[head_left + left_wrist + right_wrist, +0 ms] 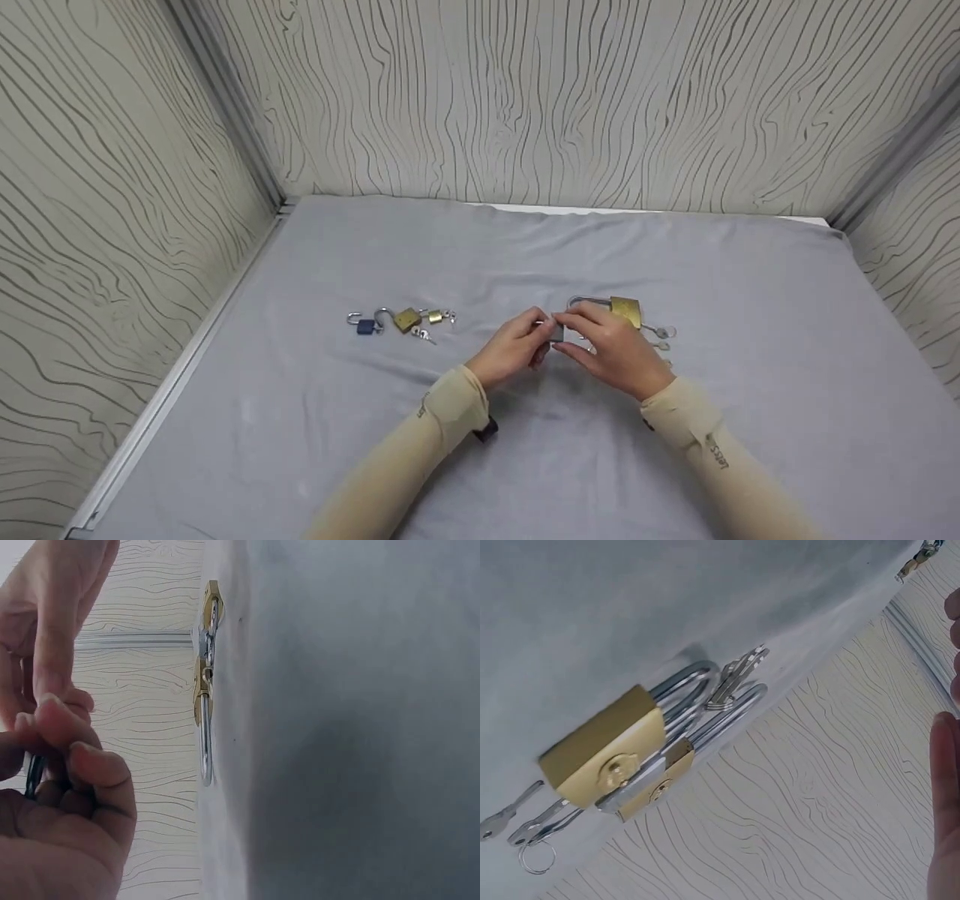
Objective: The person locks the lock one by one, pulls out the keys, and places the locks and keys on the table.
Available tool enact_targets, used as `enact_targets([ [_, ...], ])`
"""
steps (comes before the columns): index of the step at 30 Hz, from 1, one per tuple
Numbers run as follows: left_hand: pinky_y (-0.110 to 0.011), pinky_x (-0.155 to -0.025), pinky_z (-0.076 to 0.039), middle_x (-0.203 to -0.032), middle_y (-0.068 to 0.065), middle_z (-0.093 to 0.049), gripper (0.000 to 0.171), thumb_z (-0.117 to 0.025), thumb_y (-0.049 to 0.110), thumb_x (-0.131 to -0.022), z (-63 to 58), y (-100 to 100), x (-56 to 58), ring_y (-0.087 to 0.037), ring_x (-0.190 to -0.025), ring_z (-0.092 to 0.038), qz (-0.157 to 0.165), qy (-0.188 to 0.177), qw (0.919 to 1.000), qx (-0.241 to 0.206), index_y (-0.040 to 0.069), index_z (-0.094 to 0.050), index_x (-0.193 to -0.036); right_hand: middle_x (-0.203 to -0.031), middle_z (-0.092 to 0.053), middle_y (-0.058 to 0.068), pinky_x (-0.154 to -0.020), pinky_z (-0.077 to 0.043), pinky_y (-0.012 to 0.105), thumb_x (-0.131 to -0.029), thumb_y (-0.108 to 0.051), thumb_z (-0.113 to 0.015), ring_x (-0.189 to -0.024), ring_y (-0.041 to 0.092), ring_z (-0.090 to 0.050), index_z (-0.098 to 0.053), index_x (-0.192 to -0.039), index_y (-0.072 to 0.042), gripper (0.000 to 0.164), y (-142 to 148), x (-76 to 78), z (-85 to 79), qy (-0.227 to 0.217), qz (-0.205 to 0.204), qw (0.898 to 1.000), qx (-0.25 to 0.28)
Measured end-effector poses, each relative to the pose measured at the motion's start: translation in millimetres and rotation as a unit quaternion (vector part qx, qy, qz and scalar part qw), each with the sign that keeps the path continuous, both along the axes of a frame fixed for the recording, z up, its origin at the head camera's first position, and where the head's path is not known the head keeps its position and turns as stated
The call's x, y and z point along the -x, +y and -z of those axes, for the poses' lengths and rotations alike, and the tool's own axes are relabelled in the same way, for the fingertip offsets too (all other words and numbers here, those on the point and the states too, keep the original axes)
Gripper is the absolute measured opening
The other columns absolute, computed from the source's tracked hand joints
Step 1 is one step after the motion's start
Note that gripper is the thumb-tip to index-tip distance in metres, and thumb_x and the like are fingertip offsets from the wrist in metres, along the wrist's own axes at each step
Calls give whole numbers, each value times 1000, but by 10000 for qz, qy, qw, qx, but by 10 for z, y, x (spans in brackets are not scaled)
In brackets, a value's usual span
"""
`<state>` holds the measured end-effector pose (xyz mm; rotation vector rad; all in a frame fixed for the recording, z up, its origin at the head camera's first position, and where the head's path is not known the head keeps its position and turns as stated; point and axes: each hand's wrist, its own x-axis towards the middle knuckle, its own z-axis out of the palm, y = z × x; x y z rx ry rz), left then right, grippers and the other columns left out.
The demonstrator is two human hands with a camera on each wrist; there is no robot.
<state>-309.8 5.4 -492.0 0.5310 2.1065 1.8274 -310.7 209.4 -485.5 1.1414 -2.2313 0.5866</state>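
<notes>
Both hands meet over the middle of the table on a small dark grey padlock point(556, 332). My left hand point(516, 346) grips it from the left with curled fingers. From the other side my right hand point(611, 346) pinches it between thumb and fingers. In the left wrist view, a dark sliver point(34, 774) shows inside the curled left hand point(71, 817), and the right hand point(60, 615) comes down from above. Fingers cover much of the padlock. Just beyond the right hand lies a large brass padlock point(625, 310) with a long shackle.
To the left lie a blue padlock point(365, 327), a brass padlock point(407, 320), a small brass padlock point(435, 317) and keys point(422, 334). Beside the right hand are more keys point(661, 331). The right wrist view shows two brass padlocks, the nearer one point(604, 746) overlapping the other.
</notes>
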Motion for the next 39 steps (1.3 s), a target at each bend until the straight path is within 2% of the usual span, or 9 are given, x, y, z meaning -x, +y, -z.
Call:
enact_targets([
  [4, -27, -59, -42, -69, -1, -51, 39, -44, 34, -113, 5, 23, 4, -13, -60, -48, 54, -60, 9999, -133, -4, -54, -109, -103, -66, 7, -76, -60, 33, -81, -8, -89, -88, 17, -69, -72, -111, -5, 34, 6, 5, -7, -107, 98, 9999, 41],
  [8, -27, -61, -47, -75, -2, -59, 37, -42, 34, -113, -15, 31, 16, -13, -62, -52, -17, -18, 9998, -195, -1, -54, -119, -102, -66, 6, -75, -61, 32, -83, -5, -87, -87, 16, -69, -71, -113, -5, 34, 43, 26, -22, -253, 200, 9995, 1],
  [12, -28, -68, -52, -88, -15, -69, 32, -44, 27, -113, -31, 30, 34, -18, -67, -59, -233, 173, 9995, -120, 2, -53, -131, -100, -65, 6, -75, -61, 32, -84, -4, -86, -87, 17, -70, -70, -113, -5, 33, 115, 71, -16, -403, 371, 9985, 26],
  [16, -36, -78, -57, -110, -27, -70, 30, -50, 20, -111, -10, 19, 46, -35, -83, -69, -416, 487, 9979, 96, 2, -52, -136, -100, -65, 8, -78, -63, 31, -86, -4, -84, -89, 19, -74, -70, -113, -3, 31, 180, 125, 19, -658, 532, 9964, 101],
  [19, -39, -89, -57, -122, -24, -68, 30, -53, 15, -109, 26, 8, 55, -37, -102, -70, -413, 767, 9954, 397, 3, -54, -136, -100, -65, 11, -80, -63, 32, -87, -4, -83, -90, 22, -76, -70, -114, -1, 30, 205, 161, 55, -850, 595, 9945, 118],
  [24, -35, -98, -54, -132, -13, -65, 27, -56, 13, -107, 74, 13, 69, -26, -118, -65, -328, 1270, 9838, 1222, 5, -61, -133, -98, -64, 11, -79, -63, 34, -87, -7, -83, -89, 23, -75, -70, -113, -2, 30, 214, 202, 105, -1021, 713, 9922, -49],
  [28, -39, -101, -54, -132, -14, -66, 29, -57, 11, -106, 80, 15, 70, -27, -120, -64, -298, 1529, 9721, 1756, 4, -63, -134, -98, -65, 10, -79, -62, 36, -87, -9, -84, -88, 23, -74, -70, -111, -2, 28, 198, 227, 130, -1173, 784, 9898, -197],
  [33, -43, -105, -51, -129, -14, -69, 29, -60, 11, -104, 105, 3, 77, -29, -119, -65, -154, 1502, 9636, 2206, 2, -67, -131, -94, -67, 9, -78, -59, 43, -82, -7, -87, -85, 27, -69, -71, -104, -4, 27, 150, 234, 182, -1308, 998, 9849, -543],
  [39, -38, -105, -50, -123, -12, -71, 30, -62, 15, -103, 121, 28, 96, -25, -116, -65, 23, 1471, 9517, 2696, 2, -69, -129, -93, -69, 8, -81, -56, 46, -79, -9, -89, -87, 28, -67, -74, -98, -6, 24, 118, 242, 201, -1547, 1156, 9776, -837],
])
